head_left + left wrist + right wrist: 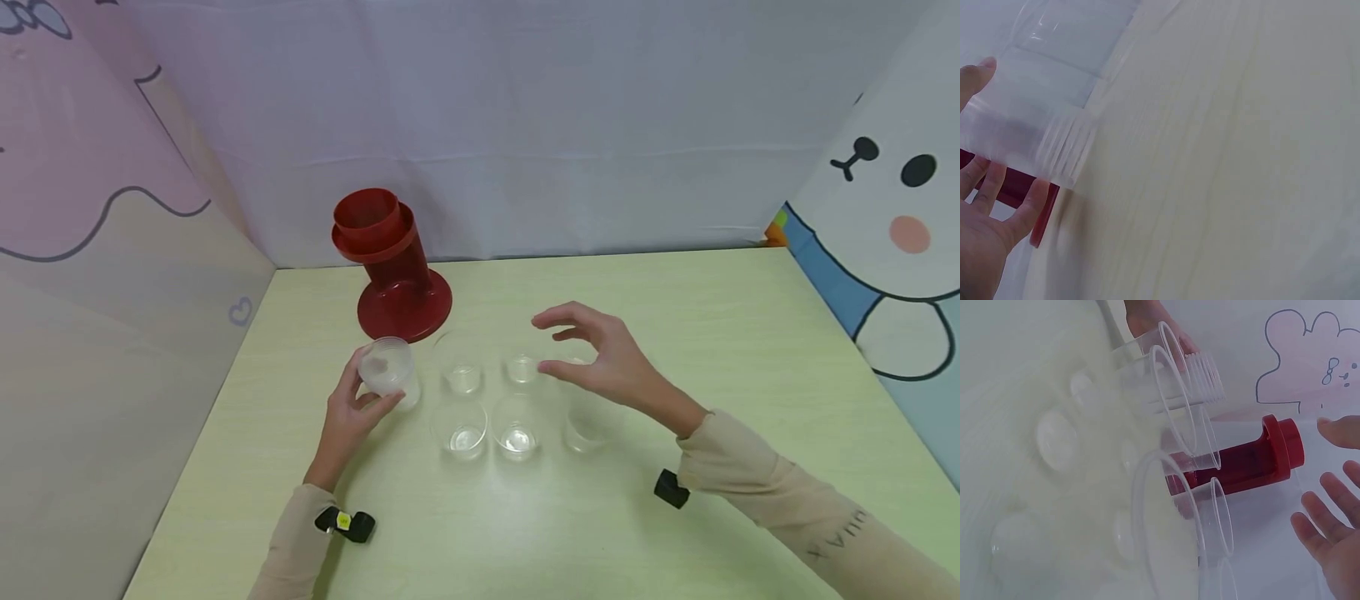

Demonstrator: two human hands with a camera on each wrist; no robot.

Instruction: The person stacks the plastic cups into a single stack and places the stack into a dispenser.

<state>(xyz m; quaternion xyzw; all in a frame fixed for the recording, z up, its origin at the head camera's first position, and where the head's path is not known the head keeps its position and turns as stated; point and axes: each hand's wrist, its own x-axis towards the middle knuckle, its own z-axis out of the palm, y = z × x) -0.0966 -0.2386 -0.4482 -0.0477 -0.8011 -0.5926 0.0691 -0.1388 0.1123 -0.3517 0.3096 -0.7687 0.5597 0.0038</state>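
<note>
On the left side of the table, my left hand (pixel 347 421) grips a stack of clear plastic cups (pixel 387 367), thumb on one side and fingers on the other. In the left wrist view the nested rims of the stack (pixel 1066 147) show as close ridges. My right hand (pixel 611 362) is held over the right part of several single clear cups (pixel 517 429), standing in two rows. Its thumb and fingers are spread apart with nothing between them, and it partly covers a back-row cup. The right wrist view shows the same spread fingers (pixel 1319 519) beside the cup rims (pixel 1225 519).
A red stand with a round base (pixel 405 312) and a tube-shaped top (pixel 367 217) stands at the back left, just behind the stack. A pale cloth (pixel 525 125) hangs along the table's back edge, with printed cartoon sheets at both sides.
</note>
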